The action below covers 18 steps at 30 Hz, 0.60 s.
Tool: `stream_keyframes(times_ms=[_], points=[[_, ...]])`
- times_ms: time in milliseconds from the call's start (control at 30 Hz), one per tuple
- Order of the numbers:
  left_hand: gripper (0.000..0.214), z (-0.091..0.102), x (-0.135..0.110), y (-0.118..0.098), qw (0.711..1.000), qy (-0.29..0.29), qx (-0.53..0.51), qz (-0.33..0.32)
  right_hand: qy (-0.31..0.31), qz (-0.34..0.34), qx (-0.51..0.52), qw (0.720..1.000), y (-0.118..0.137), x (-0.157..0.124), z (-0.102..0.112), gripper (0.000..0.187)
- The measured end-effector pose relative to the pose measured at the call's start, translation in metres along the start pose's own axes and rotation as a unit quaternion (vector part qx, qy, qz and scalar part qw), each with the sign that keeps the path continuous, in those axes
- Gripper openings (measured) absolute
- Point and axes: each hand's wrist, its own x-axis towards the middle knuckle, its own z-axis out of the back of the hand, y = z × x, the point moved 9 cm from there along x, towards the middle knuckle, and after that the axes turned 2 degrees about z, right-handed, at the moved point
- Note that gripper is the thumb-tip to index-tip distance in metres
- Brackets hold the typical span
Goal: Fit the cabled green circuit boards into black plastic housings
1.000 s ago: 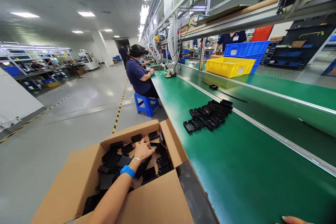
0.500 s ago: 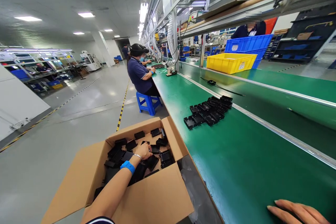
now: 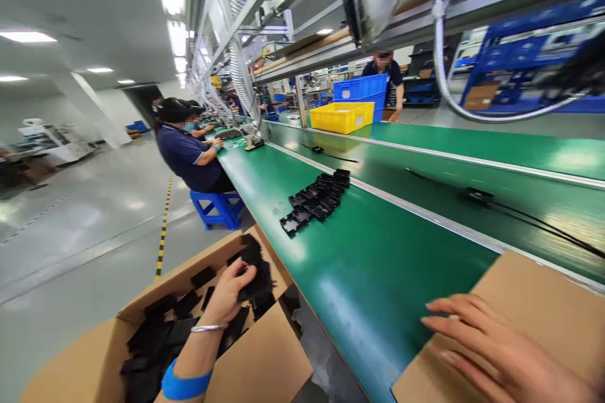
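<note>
My left hand point(image 3: 229, 293) is closed on a black plastic case point(image 3: 255, 277) just above the open cardboard box point(image 3: 258, 356). Motion blur hides whether it grips one case or more. Loose black cases point(image 3: 163, 330) lie jumbled inside that box. My right hand point(image 3: 496, 343) has its fingers stretched and apart over a brown cardboard piece point(image 3: 543, 302) at the right of the green bench; nothing shows in its fingers. A cluster of black cases point(image 3: 317, 198) lies in rows on the bench beyond the box.
The green bench point(image 3: 378, 245) runs away from me beside a recessed lane holding a black part with cables point(image 3: 477, 195). Across it stand a yellow bin point(image 3: 341, 117) and blue crates point(image 3: 362, 89). One co-worker point(image 3: 189, 151) sits ahead on a blue stool point(image 3: 217, 209); another person stands behind the crates.
My view has swung right. My left hand has risen from among the cases with a black case in it. The cardboard piece under my right hand has come into view.
</note>
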Motion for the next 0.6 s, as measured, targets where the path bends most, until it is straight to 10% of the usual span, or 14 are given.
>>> stream_keyframes(times_ms=[167, 300, 500, 600], points=[[0.061, -0.223, -0.035, -0.095, 0.952, 0.293, -0.069, -0.057, -0.100, 0.036, -0.055, 0.993, 0.046, 0.000, 0.046, 0.042], [0.044, -0.354, -0.084, -0.138, 0.890, 0.443, -0.043, -0.094, -0.097, -0.050, -0.158, 0.981, 0.035, -0.040, 0.069, 0.036], [0.021, -0.451, -0.110, -0.164, 0.846, 0.482, 0.058, -0.219, -0.156, -0.273, 0.059, 0.947, -0.017, -0.141, 0.106, 0.013], [0.007, -0.472, -0.108, -0.167, 0.832, 0.462, 0.114, -0.285, -0.228, -0.470, 0.365, 0.770, -0.050, -0.204, 0.089, 0.021]])
